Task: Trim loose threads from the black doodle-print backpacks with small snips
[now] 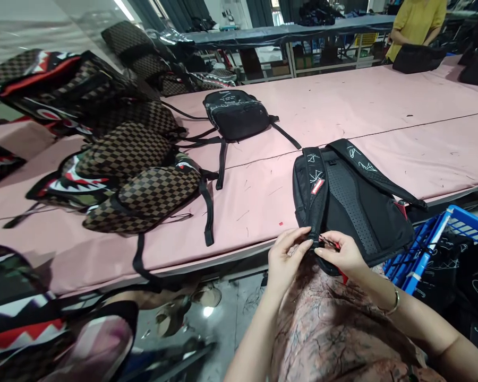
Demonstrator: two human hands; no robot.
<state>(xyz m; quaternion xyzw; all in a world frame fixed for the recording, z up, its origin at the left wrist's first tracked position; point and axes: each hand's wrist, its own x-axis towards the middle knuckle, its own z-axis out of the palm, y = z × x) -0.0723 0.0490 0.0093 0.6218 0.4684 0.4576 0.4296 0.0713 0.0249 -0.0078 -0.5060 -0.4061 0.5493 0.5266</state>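
A black backpack (352, 207) lies at the table's near edge, its back panel and shoulder straps facing up. White scribbled marks and a small red label (317, 185) show on the straps. My left hand (287, 257) pinches the lower end of the left shoulder strap (316, 204) between thumb and fingers. Close beside it, my right hand (344, 254) is closed at the same strap end, around a small black-and-red item (330, 243) that may be thread snips; the fingers partly cover it. The lower corner of the backpack rests against my patterned clothing (322, 318).
Checkered backpacks (151, 196) with shark-mouth prints are piled left on the pink table (258, 212). Another black backpack (239, 114) lies farther back. A blue crate (470, 220) with black bags stands right. A person in yellow (418, 24) handles a black bag (418, 58) across the table.
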